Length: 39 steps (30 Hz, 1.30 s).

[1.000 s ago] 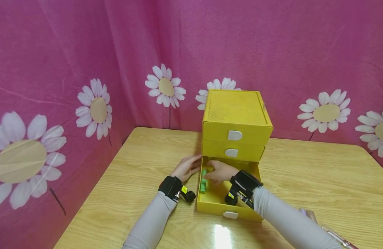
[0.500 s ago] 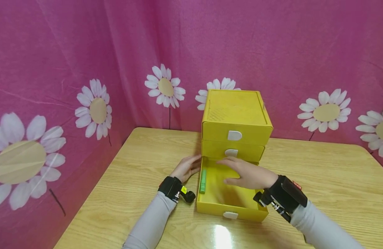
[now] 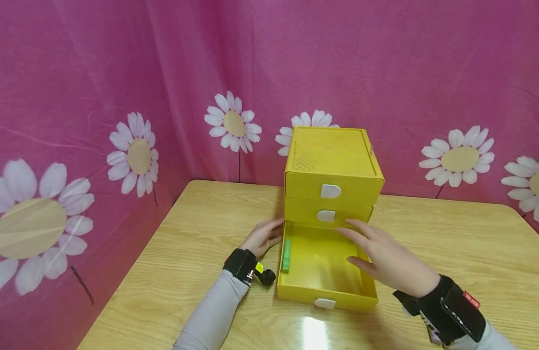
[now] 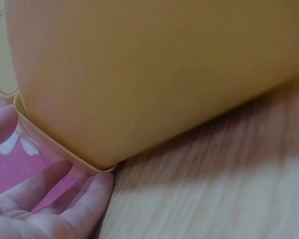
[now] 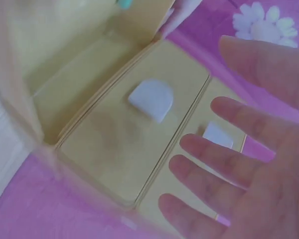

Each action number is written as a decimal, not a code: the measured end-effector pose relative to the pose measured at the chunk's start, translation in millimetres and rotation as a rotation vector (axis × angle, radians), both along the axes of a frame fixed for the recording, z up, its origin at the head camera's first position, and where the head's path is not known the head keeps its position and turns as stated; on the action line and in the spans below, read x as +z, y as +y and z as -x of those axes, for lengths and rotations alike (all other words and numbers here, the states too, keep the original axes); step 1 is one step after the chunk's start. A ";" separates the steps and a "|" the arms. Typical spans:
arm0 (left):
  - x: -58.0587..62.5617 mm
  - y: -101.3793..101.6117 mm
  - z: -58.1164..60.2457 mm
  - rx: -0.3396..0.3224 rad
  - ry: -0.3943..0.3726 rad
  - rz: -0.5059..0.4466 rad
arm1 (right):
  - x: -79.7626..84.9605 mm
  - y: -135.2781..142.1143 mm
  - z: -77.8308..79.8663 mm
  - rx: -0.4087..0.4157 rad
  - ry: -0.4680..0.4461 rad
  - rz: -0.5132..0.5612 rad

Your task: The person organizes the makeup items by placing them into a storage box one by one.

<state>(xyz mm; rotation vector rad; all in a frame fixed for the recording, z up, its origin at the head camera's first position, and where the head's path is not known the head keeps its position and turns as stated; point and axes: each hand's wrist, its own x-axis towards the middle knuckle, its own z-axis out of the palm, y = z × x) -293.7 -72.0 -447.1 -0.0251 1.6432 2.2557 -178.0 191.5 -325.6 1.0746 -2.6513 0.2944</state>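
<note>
A yellow drawer cabinet stands on the table, its bottom drawer pulled out. Along that drawer's left wall lies a slim green tube. My left hand is at the cabinet's left side; in the left wrist view its fingertips touch the lower frame edge. Above the right part of the drawer hovers my right hand, fingers spread and holding nothing. The right wrist view has its bare palm and fingers in front of the two closed drawers with white tabs.
The wooden table meets a pink curtain with daisies at the back and left. Under my right wrist, a small dark item shows partly at the lower right.
My right hand has left the green tube in the drawer and moved right and up, its fingers spreading. The left hand stays put at the cabinet's side.
</note>
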 end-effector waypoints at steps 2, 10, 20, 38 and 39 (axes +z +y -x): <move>-0.3 0.0 0.1 -0.005 0.004 0.002 | -1.0 9.8 -3.4 -0.023 0.021 0.019; -0.3 -0.1 1.0 -0.008 0.001 0.006 | -9.4 51.0 -14.9 -0.138 0.070 0.066; -2.8 0.6 2.6 0.003 -0.007 -0.006 | -37.7 89.7 -26.3 -0.353 -0.183 -0.005; -0.1 0.4 0.7 0.006 -0.002 0.004 | -72.8 109.0 -31.1 -0.558 -0.619 -0.061; -0.1 0.5 0.6 0.005 -0.001 0.007 | -74.4 109.8 -30.6 -0.560 -0.627 -0.060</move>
